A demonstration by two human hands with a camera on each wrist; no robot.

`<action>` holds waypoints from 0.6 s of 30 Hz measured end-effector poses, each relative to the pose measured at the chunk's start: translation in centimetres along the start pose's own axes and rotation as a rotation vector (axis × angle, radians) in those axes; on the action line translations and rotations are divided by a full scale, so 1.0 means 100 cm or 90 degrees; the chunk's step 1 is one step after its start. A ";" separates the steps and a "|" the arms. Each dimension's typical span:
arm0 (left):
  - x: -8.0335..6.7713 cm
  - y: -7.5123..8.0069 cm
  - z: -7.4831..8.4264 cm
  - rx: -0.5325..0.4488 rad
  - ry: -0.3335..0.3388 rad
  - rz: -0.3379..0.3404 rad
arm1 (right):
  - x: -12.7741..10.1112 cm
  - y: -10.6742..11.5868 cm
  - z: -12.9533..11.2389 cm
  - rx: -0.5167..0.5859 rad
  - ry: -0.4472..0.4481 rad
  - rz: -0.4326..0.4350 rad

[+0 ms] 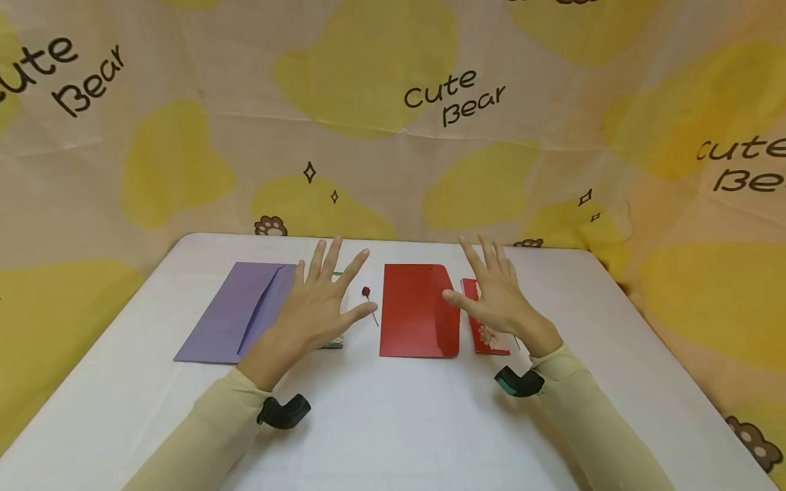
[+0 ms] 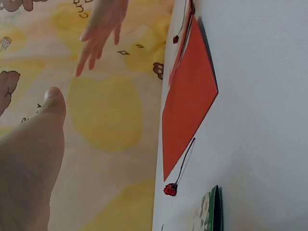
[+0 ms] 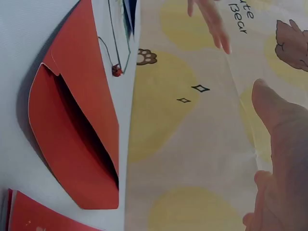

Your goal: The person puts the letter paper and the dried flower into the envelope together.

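In the head view, centre left, the person's left hand (image 1: 313, 310) hides most of a green-edged card (image 1: 335, 344) and part of a flat purple paper envelope (image 1: 233, 310). Centre right, the right hand (image 1: 502, 301) partly covers a red flower-printed card (image 1: 489, 344), cut off lower left in the right-wrist view.

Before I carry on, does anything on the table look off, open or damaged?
Nothing looks spilled or damaged. Slightly odd: the red envelope isn't flat; its flap stands ajar at the side nearer the right hand, leaving a dark gap. The purple envelope also seems slightly open.
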State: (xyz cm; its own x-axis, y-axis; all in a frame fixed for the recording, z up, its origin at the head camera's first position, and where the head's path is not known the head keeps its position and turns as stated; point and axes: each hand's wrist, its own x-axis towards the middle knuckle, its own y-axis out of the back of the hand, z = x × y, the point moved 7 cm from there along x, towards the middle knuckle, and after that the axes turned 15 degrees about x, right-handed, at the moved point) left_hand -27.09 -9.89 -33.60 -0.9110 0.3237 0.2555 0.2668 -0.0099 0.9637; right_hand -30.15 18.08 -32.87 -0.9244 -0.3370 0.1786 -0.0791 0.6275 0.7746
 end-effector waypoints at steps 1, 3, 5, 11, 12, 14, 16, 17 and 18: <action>0.002 0.000 0.002 -0.004 -0.006 0.000 | 0.001 -0.001 0.001 0.003 0.002 -0.004; 0.005 0.001 0.006 -0.012 -0.016 0.000 | 0.001 -0.002 0.001 0.014 0.004 -0.012; 0.009 0.001 0.010 -0.025 -0.025 0.001 | 0.001 -0.004 0.003 0.020 0.009 -0.017; 0.020 -0.001 0.029 -0.128 -0.062 -0.007 | -0.002 -0.007 0.010 0.030 0.022 -0.020; 0.021 -0.002 0.031 -0.146 -0.067 -0.009 | -0.003 -0.008 0.012 0.031 0.022 -0.022; 0.024 -0.004 0.036 -0.168 -0.076 -0.010 | -0.004 -0.010 0.015 0.038 0.017 -0.025; 0.026 -0.006 0.041 -0.174 -0.084 -0.006 | -0.005 -0.012 0.017 0.044 0.013 -0.028; 0.027 -0.006 0.042 -0.173 -0.086 -0.002 | -0.005 -0.013 0.018 0.047 0.014 -0.028; 0.028 -0.007 0.044 -0.171 -0.088 -0.001 | -0.006 -0.013 0.018 0.050 0.014 -0.029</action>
State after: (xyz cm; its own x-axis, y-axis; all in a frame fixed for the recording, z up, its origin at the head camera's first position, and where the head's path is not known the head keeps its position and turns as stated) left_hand -28.41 -4.81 -33.88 -0.8553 0.4488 0.2590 0.1563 -0.2530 0.9548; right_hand -30.16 18.71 -35.10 -0.9109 -0.3808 0.1588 -0.1499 0.6640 0.7325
